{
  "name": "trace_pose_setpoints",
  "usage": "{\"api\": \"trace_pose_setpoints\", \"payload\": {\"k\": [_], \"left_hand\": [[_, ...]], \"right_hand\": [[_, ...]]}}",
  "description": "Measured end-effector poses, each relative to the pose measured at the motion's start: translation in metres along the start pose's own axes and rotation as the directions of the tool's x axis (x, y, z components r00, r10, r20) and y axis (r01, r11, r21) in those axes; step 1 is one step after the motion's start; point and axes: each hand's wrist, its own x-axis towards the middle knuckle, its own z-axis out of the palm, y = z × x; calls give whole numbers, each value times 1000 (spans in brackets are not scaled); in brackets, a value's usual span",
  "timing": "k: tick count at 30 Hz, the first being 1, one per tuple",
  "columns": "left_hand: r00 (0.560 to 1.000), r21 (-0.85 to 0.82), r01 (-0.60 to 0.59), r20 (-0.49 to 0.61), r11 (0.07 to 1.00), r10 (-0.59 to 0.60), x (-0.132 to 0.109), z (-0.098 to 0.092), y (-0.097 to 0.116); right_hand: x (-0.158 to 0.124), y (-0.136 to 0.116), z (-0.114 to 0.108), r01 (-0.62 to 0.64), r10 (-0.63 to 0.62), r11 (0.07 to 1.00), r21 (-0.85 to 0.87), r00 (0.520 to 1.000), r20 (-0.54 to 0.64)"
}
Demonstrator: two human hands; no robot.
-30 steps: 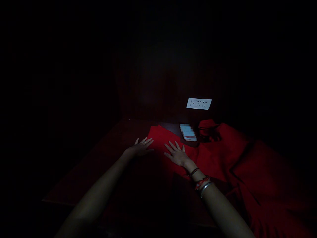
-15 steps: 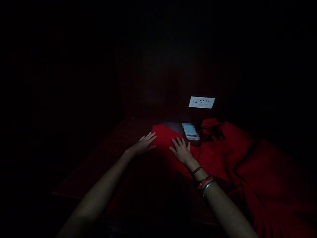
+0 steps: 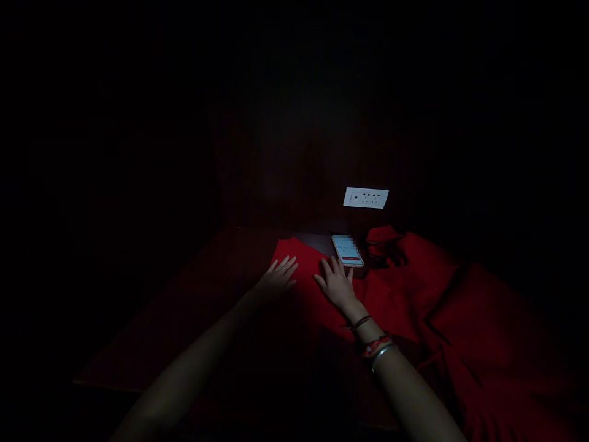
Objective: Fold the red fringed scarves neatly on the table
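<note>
A red cloth (image 3: 307, 261) lies spread on a dark table, its far edge flat and its right part bunched in folds. My left hand (image 3: 277, 279) rests on the cloth near its left edge, fingers stretched out, with a ring on one finger. Flat on the same cloth, my right hand (image 3: 337, 282) has its fingers spread, close to the lit phone (image 3: 348, 250). Bracelets circle my right wrist. Neither hand grips anything. The near part of the cloth fades into shadow.
A white socket plate (image 3: 366, 197) is on the dark wall behind the table (image 3: 184, 313). Heaped red fabric (image 3: 478, 319) covers the right side, with fringe-like strands at its lower end. Most surroundings are too dark to make out.
My left hand has slid a little to the right, further onto the red cloth. My right hand stays in about the same place on it. The whole view has shifted slightly.
</note>
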Motion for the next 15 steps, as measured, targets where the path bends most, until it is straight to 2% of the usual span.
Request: {"api": "trace_pose_setpoints", "payload": {"k": [2, 8, 11, 15], "left_hand": [[999, 5, -10, -41, 1000, 10, 3, 1, 1], [992, -24, 125, -33, 992, -126, 3, 4, -10], [989, -48, 145, -14, 988, -146, 3, 3, -12], [988, -67, 153, 9, 986, -153, 3, 0, -10]], "right_hand": [[2, 6, -3, -44, 41, 998, -38, 996, -76], [5, 23, -3, -170, 159, 978, -118, 983, -97], [4, 23, -13, -193, 188, 980, -48, 979, -78], [3, 26, -40, -152, 169, 977, 147, 980, -109]]}}
